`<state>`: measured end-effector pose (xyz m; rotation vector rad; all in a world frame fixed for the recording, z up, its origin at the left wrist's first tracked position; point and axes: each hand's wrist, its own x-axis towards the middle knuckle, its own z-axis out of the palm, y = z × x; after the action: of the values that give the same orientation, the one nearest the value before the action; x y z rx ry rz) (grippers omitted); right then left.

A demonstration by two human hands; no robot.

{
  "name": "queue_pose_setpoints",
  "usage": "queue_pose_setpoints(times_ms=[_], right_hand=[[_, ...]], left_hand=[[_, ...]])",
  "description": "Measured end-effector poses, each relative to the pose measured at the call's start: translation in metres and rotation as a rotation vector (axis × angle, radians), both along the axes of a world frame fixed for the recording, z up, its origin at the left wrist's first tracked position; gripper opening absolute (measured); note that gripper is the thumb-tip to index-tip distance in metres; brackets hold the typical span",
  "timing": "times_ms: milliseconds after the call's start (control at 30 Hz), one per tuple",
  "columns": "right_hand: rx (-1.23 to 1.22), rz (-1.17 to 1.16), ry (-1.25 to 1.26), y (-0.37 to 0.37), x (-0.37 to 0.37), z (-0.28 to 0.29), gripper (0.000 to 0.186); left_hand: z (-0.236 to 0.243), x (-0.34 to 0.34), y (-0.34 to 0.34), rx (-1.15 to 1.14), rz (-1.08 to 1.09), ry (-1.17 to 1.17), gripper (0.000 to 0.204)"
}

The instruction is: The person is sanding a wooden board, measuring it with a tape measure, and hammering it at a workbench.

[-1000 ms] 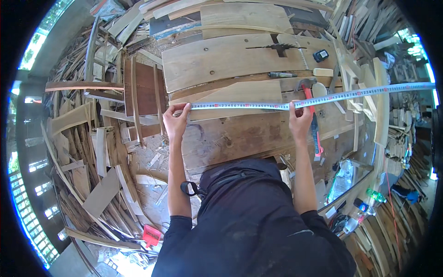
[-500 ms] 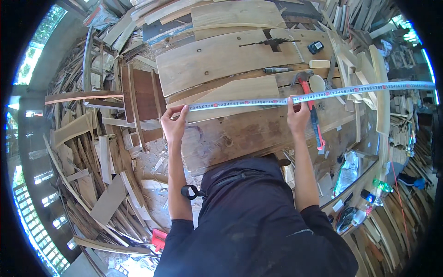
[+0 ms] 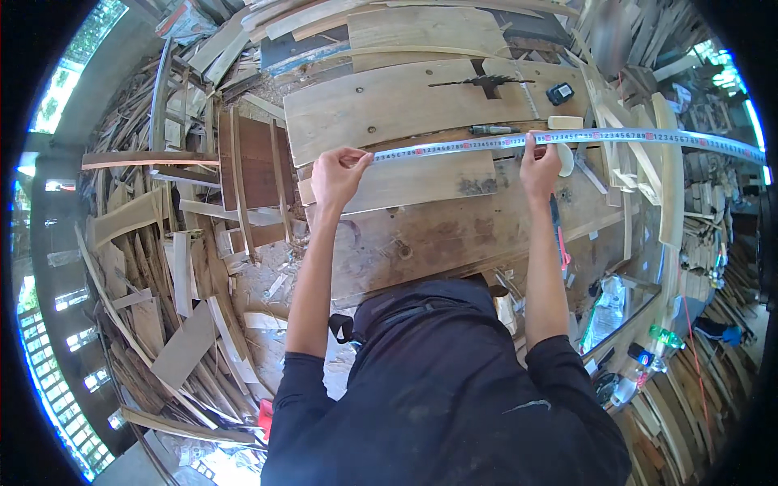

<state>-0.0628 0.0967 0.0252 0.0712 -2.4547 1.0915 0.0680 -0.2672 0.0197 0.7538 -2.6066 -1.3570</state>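
Note:
A white measuring tape with printed graduations stretches across the workbench and runs off past the right side. My left hand pinches its near end between thumb and fingers. Farther along the strip, my right hand is closed on it, thumb upward. Below the tape lies a pale, thin wooden board with a dark smudge at its right end; the tape hangs over or lies along its far side, I cannot tell which. A hammer's red and black handle shows beside my right forearm, its head hidden.
Beyond the tape lies a wide plank carrying a long drill bit and a small dark device. A dark marker-like tool and a wooden block are close to the tape. Scrap wood piles up at left; bottles stand at right.
Both hands have moved away from me and slightly right, carrying the tape farther over the bench. The pale board now shows more fully; my right hand and arm cover the hammer's head.

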Motion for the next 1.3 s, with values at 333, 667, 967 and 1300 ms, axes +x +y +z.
queue_pose_setpoints(times_ms=[333, 667, 967, 1300], right_hand=[[0.063, -0.040, 0.002, 0.006, 0.003, 0.026, 0.029], [0.134, -0.009, 0.032, 0.007, 0.011, 0.042, 0.020], [-0.026, 0.038, -0.112, 0.038, 0.023, 0.038, 0.025], [-0.048, 0.105, -0.227, 0.016, 0.084, -0.005, 0.020]], left_hand=[[-0.005, -0.038, 0.017, -0.059, -0.139, -0.054, 0.027], [-0.011, -0.052, 0.022, -0.091, -0.202, -0.038, 0.028], [0.005, 0.021, -0.030, 0.076, -0.174, 0.038, 0.027], [-0.008, 0.093, -0.011, 0.079, 0.066, 0.037, 0.026]])
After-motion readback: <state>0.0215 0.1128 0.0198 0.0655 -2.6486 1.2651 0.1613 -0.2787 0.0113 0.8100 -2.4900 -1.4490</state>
